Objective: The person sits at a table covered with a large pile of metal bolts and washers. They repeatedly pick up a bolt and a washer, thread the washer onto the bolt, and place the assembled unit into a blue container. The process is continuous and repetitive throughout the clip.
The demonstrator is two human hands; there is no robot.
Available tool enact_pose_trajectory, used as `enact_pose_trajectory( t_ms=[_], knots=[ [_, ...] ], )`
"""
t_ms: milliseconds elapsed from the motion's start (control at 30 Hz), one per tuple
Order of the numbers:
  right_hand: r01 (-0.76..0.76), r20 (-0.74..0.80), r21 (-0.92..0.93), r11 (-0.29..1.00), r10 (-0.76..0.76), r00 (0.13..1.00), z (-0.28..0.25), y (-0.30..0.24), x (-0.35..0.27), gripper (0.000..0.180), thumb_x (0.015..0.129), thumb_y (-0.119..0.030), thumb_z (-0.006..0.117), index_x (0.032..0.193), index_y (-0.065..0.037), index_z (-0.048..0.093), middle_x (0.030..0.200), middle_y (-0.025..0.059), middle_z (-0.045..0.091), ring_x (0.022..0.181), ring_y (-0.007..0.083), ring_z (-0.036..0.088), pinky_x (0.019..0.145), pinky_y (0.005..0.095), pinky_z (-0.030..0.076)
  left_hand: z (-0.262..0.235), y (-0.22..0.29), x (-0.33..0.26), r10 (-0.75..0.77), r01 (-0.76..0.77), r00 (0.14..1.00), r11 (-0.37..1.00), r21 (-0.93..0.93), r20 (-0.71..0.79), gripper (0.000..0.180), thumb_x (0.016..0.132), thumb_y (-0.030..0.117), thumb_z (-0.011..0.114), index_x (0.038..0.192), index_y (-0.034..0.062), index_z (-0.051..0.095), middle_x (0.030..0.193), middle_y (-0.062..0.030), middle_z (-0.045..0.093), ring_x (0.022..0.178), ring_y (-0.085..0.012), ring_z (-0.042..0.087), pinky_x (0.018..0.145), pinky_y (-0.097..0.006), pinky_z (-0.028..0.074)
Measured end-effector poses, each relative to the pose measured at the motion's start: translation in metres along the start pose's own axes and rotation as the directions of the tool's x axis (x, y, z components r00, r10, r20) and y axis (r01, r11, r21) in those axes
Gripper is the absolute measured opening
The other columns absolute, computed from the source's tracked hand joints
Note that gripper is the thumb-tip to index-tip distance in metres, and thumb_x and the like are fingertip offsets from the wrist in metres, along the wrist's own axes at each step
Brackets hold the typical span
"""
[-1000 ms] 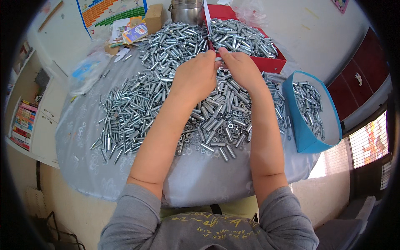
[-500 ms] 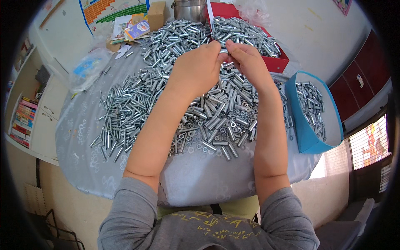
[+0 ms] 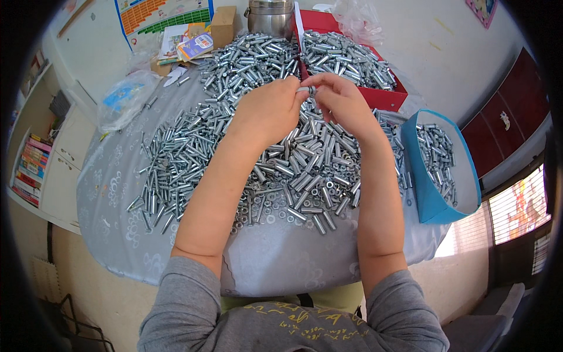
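A big heap of silver bolts (image 3: 234, 135) with loose washers (image 3: 275, 212) near its front edge covers a round table under a grey cloth (image 3: 281, 264). Above the middle of the heap, my left hand (image 3: 267, 111) and my right hand (image 3: 343, 105) meet fingertip to fingertip around one small silver bolt (image 3: 306, 90). Both hands pinch that bolt between thumb and fingers. How the bolt's ends sit in my fingers is hidden.
A blue box (image 3: 437, 202) with several bolts stands at the table's right edge. A red tray (image 3: 390, 97) full of bolts lies at the back right. Behind are a metal pot (image 3: 270, 17), a cardboard box (image 3: 223, 23), papers and a plastic bag (image 3: 126, 100).
Both hands have stayed together over the heap, drifting slightly toward me while working the small bolt. The heap and boxes have not moved.
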State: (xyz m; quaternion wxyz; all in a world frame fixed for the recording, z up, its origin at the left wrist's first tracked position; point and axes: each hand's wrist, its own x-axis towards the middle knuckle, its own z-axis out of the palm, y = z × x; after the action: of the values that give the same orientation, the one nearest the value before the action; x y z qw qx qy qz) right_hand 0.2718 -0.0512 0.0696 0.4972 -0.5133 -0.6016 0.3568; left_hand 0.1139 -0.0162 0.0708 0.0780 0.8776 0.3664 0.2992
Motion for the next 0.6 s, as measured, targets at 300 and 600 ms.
enact_pose_trajectory(
  t_ms=[300,600],
  knots=[
    [-0.021,-0.164,0.017,1.0,0.024,0.986,-0.001,0.008,0.01,0.033,0.09,-0.031,0.043,0.084,-0.002,0.058,0.058,-0.0004,0.05,0.041,0.0099,0.045,0.039,0.0252,0.035,0.009,-0.004,0.001,0.033,-0.033,0.999,0.999,-0.019,0.016,0.025,0.091,0.027,0.046,0.085,0.0021,0.048,0.08,-0.0176,0.058,0.078,-0.037,0.056,0.066,-0.046,0.043],
    [-0.11,-0.144,0.148,0.983,0.131,0.981,0.002,0.004,0.004,0.017,0.084,-0.017,0.044,0.091,-0.004,0.052,0.056,-0.001,0.047,0.046,0.0081,0.049,0.035,0.0221,0.035,0.005,-0.001,0.0,0.021,-0.019,0.999,0.999,-0.048,0.045,0.025,0.091,0.027,0.045,0.087,0.0023,0.049,0.082,-0.0173,0.057,0.08,-0.0364,0.056,0.066,-0.045,0.043]
  ],
)
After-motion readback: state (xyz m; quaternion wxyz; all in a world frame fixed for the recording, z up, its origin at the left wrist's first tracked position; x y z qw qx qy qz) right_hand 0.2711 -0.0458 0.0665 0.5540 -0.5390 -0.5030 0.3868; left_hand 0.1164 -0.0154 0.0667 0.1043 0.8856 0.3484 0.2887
